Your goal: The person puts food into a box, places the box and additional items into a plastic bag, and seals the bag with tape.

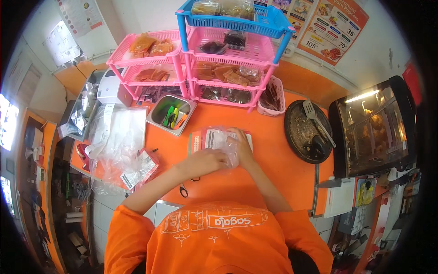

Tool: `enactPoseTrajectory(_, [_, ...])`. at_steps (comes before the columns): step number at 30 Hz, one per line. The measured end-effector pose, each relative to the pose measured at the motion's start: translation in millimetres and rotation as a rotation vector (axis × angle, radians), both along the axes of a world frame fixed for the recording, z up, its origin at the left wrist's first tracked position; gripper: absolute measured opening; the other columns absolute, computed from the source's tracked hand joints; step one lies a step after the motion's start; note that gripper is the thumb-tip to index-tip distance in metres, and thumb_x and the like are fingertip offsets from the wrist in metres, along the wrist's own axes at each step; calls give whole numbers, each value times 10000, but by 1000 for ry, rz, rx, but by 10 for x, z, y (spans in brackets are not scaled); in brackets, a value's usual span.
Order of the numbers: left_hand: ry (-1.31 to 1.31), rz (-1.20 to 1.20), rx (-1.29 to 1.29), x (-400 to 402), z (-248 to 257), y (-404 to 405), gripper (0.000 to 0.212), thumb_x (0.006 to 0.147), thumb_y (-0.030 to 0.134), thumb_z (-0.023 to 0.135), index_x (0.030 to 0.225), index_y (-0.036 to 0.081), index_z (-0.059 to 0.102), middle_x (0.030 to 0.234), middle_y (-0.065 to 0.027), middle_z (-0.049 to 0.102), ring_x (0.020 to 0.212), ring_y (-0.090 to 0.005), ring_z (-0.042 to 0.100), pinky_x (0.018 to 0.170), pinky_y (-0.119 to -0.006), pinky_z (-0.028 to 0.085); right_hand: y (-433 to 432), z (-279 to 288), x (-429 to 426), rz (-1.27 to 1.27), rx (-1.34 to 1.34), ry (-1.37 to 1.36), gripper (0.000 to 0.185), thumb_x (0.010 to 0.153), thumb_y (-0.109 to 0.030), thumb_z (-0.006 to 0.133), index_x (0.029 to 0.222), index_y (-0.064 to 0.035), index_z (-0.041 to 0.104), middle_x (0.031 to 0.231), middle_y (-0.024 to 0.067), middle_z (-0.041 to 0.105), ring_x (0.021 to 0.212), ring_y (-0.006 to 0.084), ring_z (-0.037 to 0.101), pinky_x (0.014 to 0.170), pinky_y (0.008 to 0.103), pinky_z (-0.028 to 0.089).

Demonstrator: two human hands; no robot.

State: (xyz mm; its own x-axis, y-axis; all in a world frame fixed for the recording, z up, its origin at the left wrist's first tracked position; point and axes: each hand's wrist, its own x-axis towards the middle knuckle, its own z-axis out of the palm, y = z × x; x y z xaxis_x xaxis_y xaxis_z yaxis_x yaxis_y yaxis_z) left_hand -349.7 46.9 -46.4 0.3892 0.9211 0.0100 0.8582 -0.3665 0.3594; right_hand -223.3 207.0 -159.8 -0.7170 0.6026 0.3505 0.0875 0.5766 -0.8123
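A clear plastic bag (pixel 232 156) is between my two hands over the orange table. My left hand (pixel 207 162) reaches across from the left, fingers bent onto the bag's near left side. My right hand (pixel 242 147) holds its right side, fingers curled over the top. Under and behind the bag lie printed papers (pixel 196 142), one with a white label (pixel 213 134); my hands and the plastic cover part of them. The scissors (pixel 184 190) rest near the table's front edge, partly hidden by my left forearm.
A metal tub (pixel 150 118) with highlighters stands behind. Pink racks (pixel 226 56) with bagged goods line the back. At left lie plastic bags (pixel 130 133) below a label printer (pixel 113 89). At right are a stone mortar (pixel 297 150) with a spatula (pixel 318 120), a lit display case (pixel 373 130) and a knife (pixel 330 184).
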Motion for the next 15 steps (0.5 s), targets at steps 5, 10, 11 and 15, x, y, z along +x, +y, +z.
enactPoseTrajectory(5, [-193,297,-82,-755,200,-477,417,795,37,597,1212,27,591,1269,-163,551,1250,-337,470,1029,-416,411,92,140,65,224,395,-7,289,614,-133,710,837,-15,569,873,143,564,843,361,544,760,418,442])
enactPoseTrajectory(10, [216,335,-57,-756,-184,-20,860,770,248,708,1433,-53,249,1494,-240,249,1392,-386,241,1110,-475,291,188,-174,23,149,327,-43,234,653,-123,705,799,-27,550,819,164,577,775,386,554,724,443,441])
enactPoseTrajectory(11, [256,304,15,-635,-301,118,839,783,268,698,1427,-51,265,1480,-239,277,1387,-389,253,1114,-471,281,158,-120,-8,154,316,-104,219,692,-122,693,825,-32,543,812,168,586,770,389,565,725,441,447])
enactPoseTrajectory(15, [-5,267,172,-252,-996,612,756,812,299,676,1409,-17,336,1453,-219,341,1365,-374,306,1115,-463,275,64,120,16,137,75,-88,197,801,-114,644,933,-37,520,855,172,615,814,396,605,764,414,471])
